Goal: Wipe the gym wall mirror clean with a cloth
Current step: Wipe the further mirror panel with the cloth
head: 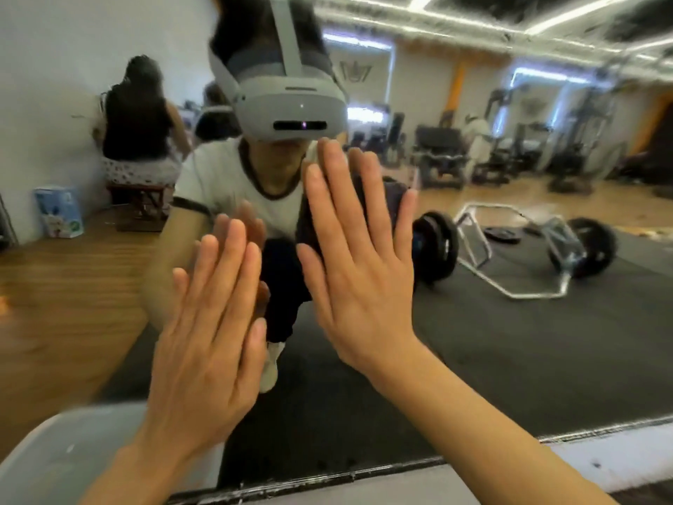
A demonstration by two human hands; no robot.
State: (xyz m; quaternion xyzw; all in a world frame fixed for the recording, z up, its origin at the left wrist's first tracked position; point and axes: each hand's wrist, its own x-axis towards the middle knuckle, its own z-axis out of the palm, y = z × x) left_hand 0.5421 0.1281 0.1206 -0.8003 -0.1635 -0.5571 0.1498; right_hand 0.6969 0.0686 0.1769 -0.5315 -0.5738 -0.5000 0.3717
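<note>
The wall mirror (510,340) fills almost the whole view, its lower edge running along the bottom. My left hand (211,322) is raised in front of the glass, fingers straight and together, holding nothing. My right hand (360,256) is raised beside it, a little higher, fingers straight and spread, also holding nothing. Whether the fingertips touch the glass I cannot tell. My own crouching reflection with a grey headset shows behind both hands. No cloth is in view.
A pale rounded tub or bucket rim (65,453) sits at the lower left in front of the mirror. The glass reflects a hex barbell (517,249) on a black mat, gym machines at the back and a seated person (134,122) at the left.
</note>
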